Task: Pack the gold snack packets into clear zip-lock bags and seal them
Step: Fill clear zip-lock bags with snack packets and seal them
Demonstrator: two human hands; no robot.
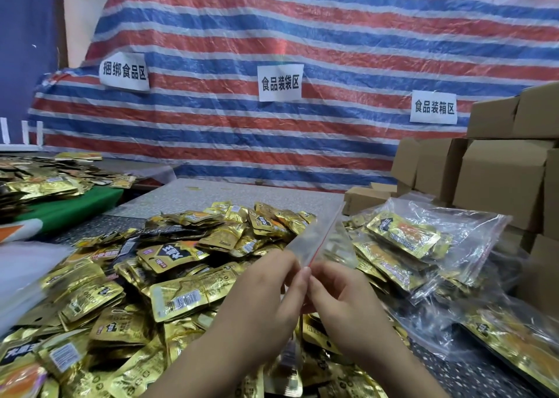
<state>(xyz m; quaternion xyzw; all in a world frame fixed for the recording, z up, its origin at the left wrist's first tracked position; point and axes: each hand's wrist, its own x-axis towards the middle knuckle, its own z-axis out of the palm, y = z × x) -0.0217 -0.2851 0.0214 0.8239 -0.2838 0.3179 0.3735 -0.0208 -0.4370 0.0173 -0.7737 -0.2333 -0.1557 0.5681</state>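
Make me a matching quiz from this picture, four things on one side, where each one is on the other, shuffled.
Things:
1. empty zip bag
2. filled bags
3. cardboard boxes
4. loose gold packets

Places:
A. stacked at far right
B. heaped on the table, left of the hands
C. pinched between both hands
D. lying right of the hands

Pairs: 1-C, 2-D, 3-A, 4-B

The left hand and right hand both pinch the bag's edge.
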